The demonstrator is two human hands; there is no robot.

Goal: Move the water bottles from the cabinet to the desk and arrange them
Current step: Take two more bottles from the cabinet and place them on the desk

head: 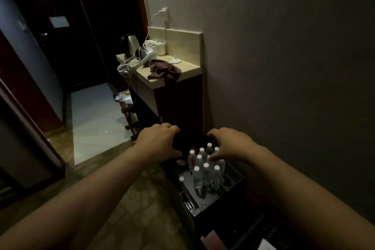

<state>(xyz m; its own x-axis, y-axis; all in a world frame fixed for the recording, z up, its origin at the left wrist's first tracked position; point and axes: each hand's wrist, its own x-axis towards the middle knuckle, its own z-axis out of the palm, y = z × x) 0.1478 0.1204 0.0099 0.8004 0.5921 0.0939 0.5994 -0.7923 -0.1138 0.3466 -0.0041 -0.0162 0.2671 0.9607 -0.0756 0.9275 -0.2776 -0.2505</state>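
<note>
Several clear water bottles (205, 170) with white caps stand bunched together on a low dark cabinet top (233, 176) by the wall. One more white cap (181, 178) shows just left of the bunch. My right hand (229, 144) hovers over the far side of the bunch with fingers spread and bent downward; its thumb reaches a cap in the middle, and it grips no bottle. My left hand (160, 140) hangs to the left of and above the bottles, fingers loosely curled, holding nothing. The room is dim and the bottles' lower parts are hard to make out.
Beyond stands a taller beige counter (188, 71) with a kettle (129, 45), white cups (156, 45), a white hair dryer (142, 61) with its cord, and a dark cloth (164, 71). The wall runs along the right. A corridor with pale floor tiles (93, 115) opens to the left.
</note>
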